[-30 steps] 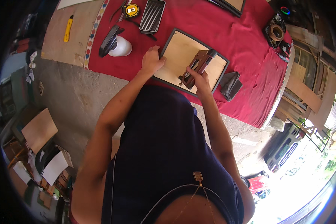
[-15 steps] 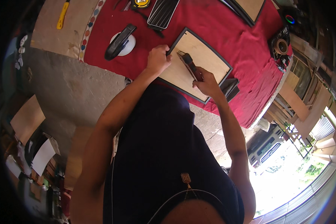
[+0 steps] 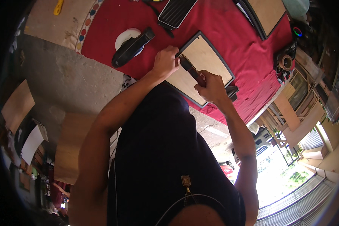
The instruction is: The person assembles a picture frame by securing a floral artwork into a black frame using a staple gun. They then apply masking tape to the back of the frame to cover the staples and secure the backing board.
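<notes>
A dark-edged picture frame (image 3: 214,64) with a tan wooden back lies tilted on the red cloth, its back facing up. My left hand (image 3: 166,62) has its fingers curled round the frame's left edge. My right hand (image 3: 213,86) is closed round a hand tool (image 3: 191,69) with a brown handle, a black body and a metallic tip; I cannot tell its exact kind. The tool's tip is at the frame's left edge, close to my left fingers. A black object (image 3: 232,92) sticks out from beside the frame's right edge, mostly hidden.
The red cloth (image 3: 248,62) covers the table. At its left, a long black object (image 3: 133,47) rests over a white round item (image 3: 127,36). A ribbed black panel (image 3: 177,13), another wood-backed frame (image 3: 267,13) and a tape roll (image 3: 285,62) lie around. A yellow-handled tool (image 3: 58,7) is far left.
The tool in my right hand has moved from over the wooden back to the frame's left edge, beside my left hand. My left hand still grips the frame. The whole view has shifted somewhat.
</notes>
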A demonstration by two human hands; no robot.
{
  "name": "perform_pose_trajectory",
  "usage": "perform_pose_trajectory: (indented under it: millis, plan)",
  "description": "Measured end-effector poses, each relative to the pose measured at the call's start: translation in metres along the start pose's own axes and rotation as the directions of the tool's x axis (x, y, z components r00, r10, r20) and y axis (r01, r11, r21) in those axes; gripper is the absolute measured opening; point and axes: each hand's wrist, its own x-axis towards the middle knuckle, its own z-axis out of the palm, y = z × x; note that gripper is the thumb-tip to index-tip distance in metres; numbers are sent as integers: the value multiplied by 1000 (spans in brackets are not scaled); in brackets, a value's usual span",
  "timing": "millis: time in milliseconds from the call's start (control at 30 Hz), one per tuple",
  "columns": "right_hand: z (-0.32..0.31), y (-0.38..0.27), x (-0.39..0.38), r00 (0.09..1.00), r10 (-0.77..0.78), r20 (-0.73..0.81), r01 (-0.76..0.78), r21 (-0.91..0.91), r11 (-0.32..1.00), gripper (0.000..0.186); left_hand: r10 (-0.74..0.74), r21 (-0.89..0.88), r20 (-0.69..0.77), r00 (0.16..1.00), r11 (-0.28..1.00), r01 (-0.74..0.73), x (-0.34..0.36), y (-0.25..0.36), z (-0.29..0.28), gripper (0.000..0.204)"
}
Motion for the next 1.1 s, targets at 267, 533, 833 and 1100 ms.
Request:
perform_pose_trajectory:
  millis: [267, 533, 833, 1100]
  plan:
    - [-5, 6, 13, 995, -96, 26, 100, -286, 953, 25, 109, -5, 15, 994, 994, -109, 5, -11, 1, 24]
    - [-11, 27, -19, 997, -75, 14, 77, -128, 989, 29, 113, 118, -9, 994, 987, -111, 7, -5, -6, 23]
    - [64, 79, -70, 897, 377, -232, -145, 651, 745, 31, -258, 327, 168, 951, 925, 193, 25, 26, -16, 28]
    - [88, 108, -80, 809, 579, -101, -58, 967, 250, 29, -480, 427, 148, 865, 820, 382, 42, 36, -16, 27]
